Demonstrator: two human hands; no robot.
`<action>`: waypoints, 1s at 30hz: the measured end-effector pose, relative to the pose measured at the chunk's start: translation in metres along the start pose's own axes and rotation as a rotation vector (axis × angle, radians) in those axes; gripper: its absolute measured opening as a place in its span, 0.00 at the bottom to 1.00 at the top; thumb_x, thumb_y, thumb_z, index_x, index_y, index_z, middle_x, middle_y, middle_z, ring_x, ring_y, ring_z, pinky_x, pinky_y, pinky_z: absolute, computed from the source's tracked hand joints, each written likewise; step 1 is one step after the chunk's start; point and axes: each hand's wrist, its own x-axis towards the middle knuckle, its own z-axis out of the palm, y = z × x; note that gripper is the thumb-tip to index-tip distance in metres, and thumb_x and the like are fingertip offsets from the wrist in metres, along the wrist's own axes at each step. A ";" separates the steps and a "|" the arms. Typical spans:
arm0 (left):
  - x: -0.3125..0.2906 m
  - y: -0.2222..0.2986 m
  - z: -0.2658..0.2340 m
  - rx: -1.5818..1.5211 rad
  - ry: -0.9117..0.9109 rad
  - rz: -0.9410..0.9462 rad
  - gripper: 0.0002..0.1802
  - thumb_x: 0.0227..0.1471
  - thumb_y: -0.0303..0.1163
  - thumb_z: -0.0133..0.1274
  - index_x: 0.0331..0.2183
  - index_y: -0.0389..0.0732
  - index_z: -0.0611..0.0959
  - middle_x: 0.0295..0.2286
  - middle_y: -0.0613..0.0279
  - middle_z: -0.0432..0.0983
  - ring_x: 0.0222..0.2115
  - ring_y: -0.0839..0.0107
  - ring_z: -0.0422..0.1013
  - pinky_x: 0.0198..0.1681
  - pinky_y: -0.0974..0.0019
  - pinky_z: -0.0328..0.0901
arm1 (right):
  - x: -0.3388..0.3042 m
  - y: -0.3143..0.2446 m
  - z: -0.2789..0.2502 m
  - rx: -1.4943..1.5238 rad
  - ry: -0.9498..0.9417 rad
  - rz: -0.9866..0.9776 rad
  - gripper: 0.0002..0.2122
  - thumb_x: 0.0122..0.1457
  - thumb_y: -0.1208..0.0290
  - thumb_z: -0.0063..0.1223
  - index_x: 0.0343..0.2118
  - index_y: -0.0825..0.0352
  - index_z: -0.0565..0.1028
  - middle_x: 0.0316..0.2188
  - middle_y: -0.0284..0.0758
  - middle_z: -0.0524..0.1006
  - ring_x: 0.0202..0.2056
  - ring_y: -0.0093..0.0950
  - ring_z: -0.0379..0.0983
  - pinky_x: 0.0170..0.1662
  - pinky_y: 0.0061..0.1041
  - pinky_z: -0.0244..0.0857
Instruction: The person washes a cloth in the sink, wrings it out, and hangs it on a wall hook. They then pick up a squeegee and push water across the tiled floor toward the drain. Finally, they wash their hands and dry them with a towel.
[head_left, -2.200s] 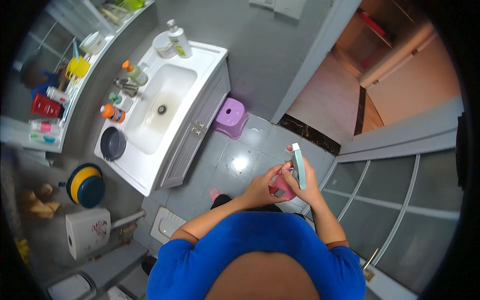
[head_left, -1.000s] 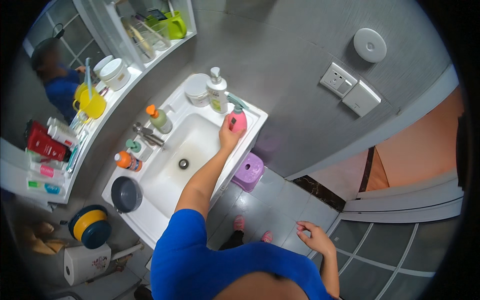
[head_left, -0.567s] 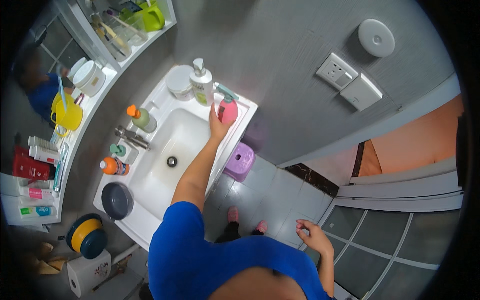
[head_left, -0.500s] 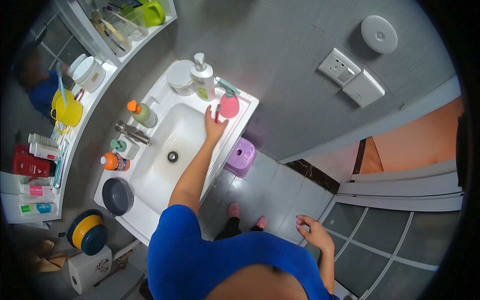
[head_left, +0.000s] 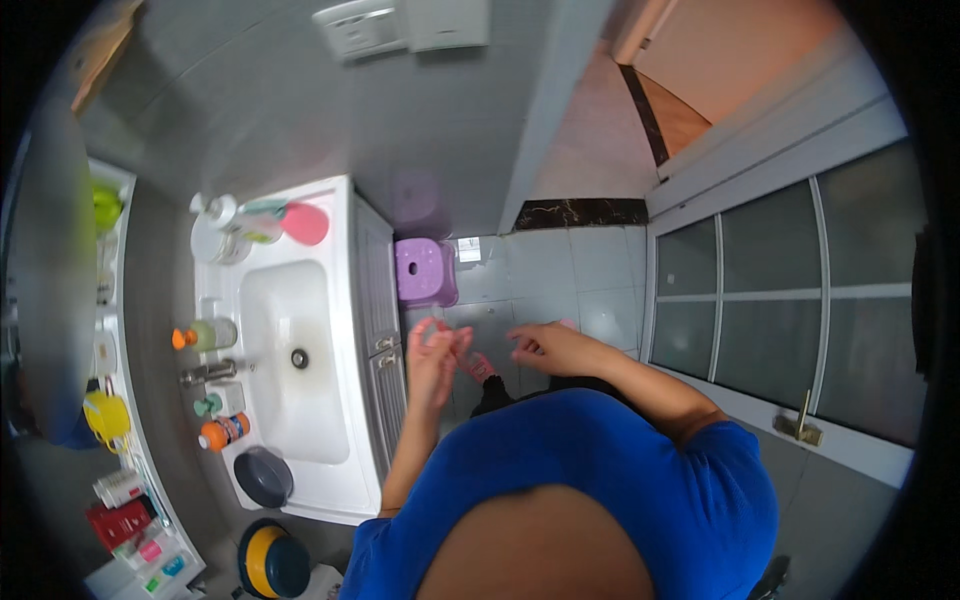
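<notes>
Left hand [head_left: 430,365] moved from pink bottle [head_left: 304,224] to frame centre; fingers blurred, grip unclear. Right hand [head_left: 550,348] nearby, fingers loosely parted. Bottle upper left, flat sink [head_left: 344,300] corner likely steadying it.

Pink spray bottle [head_left: 303,223] with teal trigger head [head_left: 263,207], standing upright on the white sink top [head_left: 340,300], at its corner by the wall, just beside the white pump bottle [head_left: 225,212].
</notes>
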 end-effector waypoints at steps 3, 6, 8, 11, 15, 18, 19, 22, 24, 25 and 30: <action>0.009 -0.053 0.068 -0.011 -0.001 -0.118 0.18 0.46 0.21 0.44 0.41 0.39 0.59 0.27 0.55 0.71 0.36 0.62 0.68 0.37 0.65 0.64 | -0.015 0.026 -0.016 0.219 -0.046 0.073 0.16 0.52 0.65 0.45 0.40 0.69 0.66 0.27 0.39 0.72 0.29 0.27 0.70 0.33 0.21 0.63; 0.025 -0.097 0.120 0.053 -0.101 -0.149 0.18 0.46 0.21 0.45 0.41 0.39 0.61 0.27 0.57 0.72 0.35 0.66 0.68 0.37 0.69 0.63 | -0.041 0.062 -0.051 0.502 -0.124 0.100 0.13 0.53 0.65 0.44 0.34 0.70 0.67 0.24 0.37 0.72 0.29 0.23 0.70 0.33 0.18 0.64; 0.044 -0.117 0.156 0.176 -0.155 -0.228 0.18 0.46 0.22 0.46 0.41 0.38 0.61 0.26 0.57 0.72 0.35 0.69 0.68 0.38 0.70 0.62 | -0.057 0.095 -0.074 0.665 -0.046 0.126 0.12 0.54 0.65 0.43 0.31 0.71 0.68 0.24 0.35 0.72 0.27 0.22 0.70 0.31 0.18 0.64; 0.070 -0.161 0.191 0.356 -0.181 -0.204 0.14 0.47 0.27 0.47 0.39 0.39 0.67 0.31 0.57 0.71 0.35 0.71 0.68 0.37 0.72 0.62 | -0.087 0.139 -0.131 0.870 0.023 0.191 0.10 0.55 0.68 0.41 0.31 0.71 0.67 0.23 0.36 0.72 0.25 0.23 0.71 0.30 0.19 0.67; 0.095 -0.195 0.199 0.786 -0.139 -0.116 0.13 0.47 0.33 0.48 0.36 0.39 0.71 0.32 0.63 0.70 0.33 0.73 0.68 0.36 0.73 0.60 | -0.128 0.199 -0.216 0.977 0.266 0.194 0.09 0.54 0.70 0.42 0.33 0.69 0.67 0.24 0.37 0.72 0.26 0.25 0.71 0.31 0.19 0.67; 0.104 -0.192 0.200 1.311 -0.124 -0.021 0.18 0.44 0.36 0.50 0.37 0.39 0.70 0.34 0.59 0.69 0.34 0.66 0.68 0.38 0.68 0.60 | -0.144 0.241 -0.271 0.968 0.477 0.169 0.09 0.53 0.71 0.42 0.35 0.69 0.67 0.27 0.36 0.72 0.29 0.24 0.71 0.34 0.20 0.65; 0.105 -0.185 0.207 1.604 -0.130 -0.014 0.21 0.42 0.37 0.52 0.39 0.39 0.70 0.37 0.56 0.69 0.36 0.61 0.67 0.39 0.65 0.61 | -0.147 0.255 -0.287 0.960 0.537 0.157 0.09 0.53 0.71 0.43 0.35 0.69 0.67 0.27 0.35 0.72 0.30 0.24 0.70 0.35 0.20 0.65; 0.112 -0.175 0.225 2.151 -0.122 -0.463 0.25 0.40 0.43 0.51 0.42 0.44 0.69 0.41 0.55 0.66 0.42 0.57 0.63 0.43 0.59 0.58 | -0.146 0.278 -0.328 1.017 0.537 0.138 0.09 0.53 0.73 0.43 0.35 0.70 0.68 0.29 0.35 0.71 0.32 0.23 0.69 0.37 0.21 0.64; 0.132 -0.174 0.226 2.072 -0.172 -0.717 0.26 0.40 0.44 0.51 0.43 0.44 0.68 0.40 0.53 0.67 0.42 0.59 0.63 0.44 0.60 0.58 | -0.139 0.284 -0.353 1.060 0.519 0.103 0.08 0.52 0.73 0.43 0.35 0.70 0.68 0.29 0.36 0.72 0.32 0.24 0.70 0.37 0.22 0.64; 0.142 -0.175 0.227 2.013 -0.187 -0.673 0.26 0.40 0.44 0.51 0.43 0.43 0.68 0.39 0.52 0.67 0.42 0.58 0.63 0.44 0.60 0.59 | -0.133 0.286 -0.364 1.069 0.499 0.084 0.08 0.52 0.74 0.43 0.35 0.70 0.68 0.29 0.36 0.72 0.32 0.25 0.70 0.36 0.22 0.65; 0.222 -0.170 0.270 1.841 -0.265 -0.384 0.26 0.41 0.42 0.50 0.42 0.40 0.69 0.36 0.46 0.69 0.39 0.54 0.65 0.43 0.60 0.59 | -0.084 0.299 -0.431 1.036 0.446 0.058 0.11 0.52 0.74 0.44 0.38 0.70 0.65 0.29 0.36 0.71 0.33 0.26 0.70 0.38 0.24 0.64</action>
